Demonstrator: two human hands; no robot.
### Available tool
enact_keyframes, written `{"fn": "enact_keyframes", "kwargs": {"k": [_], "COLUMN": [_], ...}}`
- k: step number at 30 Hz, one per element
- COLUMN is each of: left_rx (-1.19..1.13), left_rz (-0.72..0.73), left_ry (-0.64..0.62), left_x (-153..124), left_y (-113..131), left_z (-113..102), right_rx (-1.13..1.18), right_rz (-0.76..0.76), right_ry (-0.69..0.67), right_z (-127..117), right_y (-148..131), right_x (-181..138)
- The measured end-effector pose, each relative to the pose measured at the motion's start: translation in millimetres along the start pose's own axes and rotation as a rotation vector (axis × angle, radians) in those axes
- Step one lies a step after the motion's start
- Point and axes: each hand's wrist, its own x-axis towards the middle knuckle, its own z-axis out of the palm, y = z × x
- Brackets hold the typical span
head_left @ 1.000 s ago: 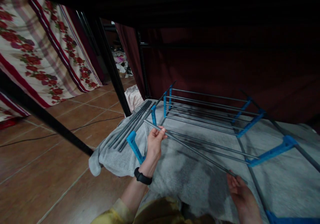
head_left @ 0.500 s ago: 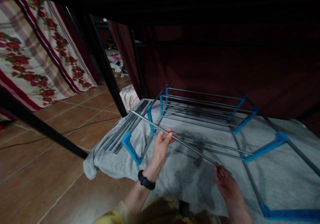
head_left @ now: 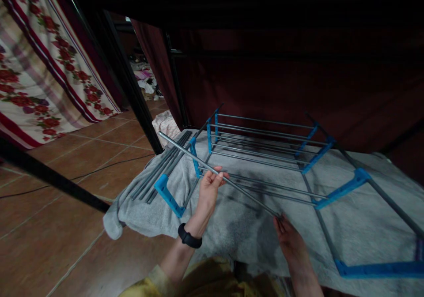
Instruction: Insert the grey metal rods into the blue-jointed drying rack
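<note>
A grey metal tube (head_left: pixel 185 152) slants from upper left to lower right in front of me. My left hand (head_left: pixel 212 186) is closed around its middle, with a black band on the wrist. Fingers of my right hand (head_left: pixel 289 237) pinch the tube's lower right end. Just beyond lies a partly assembled rack (head_left: pixel 265 137) of grey tubes joined by blue plastic brackets. One blue bracket (head_left: pixel 169 196) stands left of my left hand, and another blue bracket (head_left: pixel 344 189) is beyond my right hand. Several loose grey tubes (head_left: pixel 159 167) lie side by side at the left.
A grey blanket (head_left: pixel 245 239) covers the bed under the rack. Black metal posts (head_left: pixel 132 80) and a bar (head_left: pixel 53 175) frame the left side. A dark red curtain (head_left: pixel 265 85) hangs behind. A cable (head_left: pixel 82 174) crosses the tiled floor.
The tube's far left end has risen slightly and extends further left beyond my left hand. Both hands keep their hold. The whole view has shifted a little, moving the scene leftward.
</note>
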Motion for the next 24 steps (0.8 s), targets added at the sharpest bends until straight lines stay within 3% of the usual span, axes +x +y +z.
{"fn": "enact_keyframes", "kwargs": {"k": [6,13,20,24], "left_rx": [0.005,0.053,0.226,0.334], "left_rz": [-0.054,-0.093,-0.007,0.054], "left_ry": [-0.039,-0.083,-0.139,-0.187], "left_x": [-10.9,-21.1,-44.1,-48.7], "left_y": [-15.6,-37.5,-72.1,-73.7], "left_z": [7.8,16.3,19.6,14.4], "right_rx": [-0.011,-0.092,-0.097,-0.187], "right_rz": [0.066,0.208,0.256,0.221], "right_ry": [-0.116,-0.141,-0.269,-0.286], "right_z": [20.0,41.9,70.3,72.5], "right_y": [15.6,27.9,36.2,32.9], "right_x": [-22.4,-40.4,-63.7,-69.0]}}
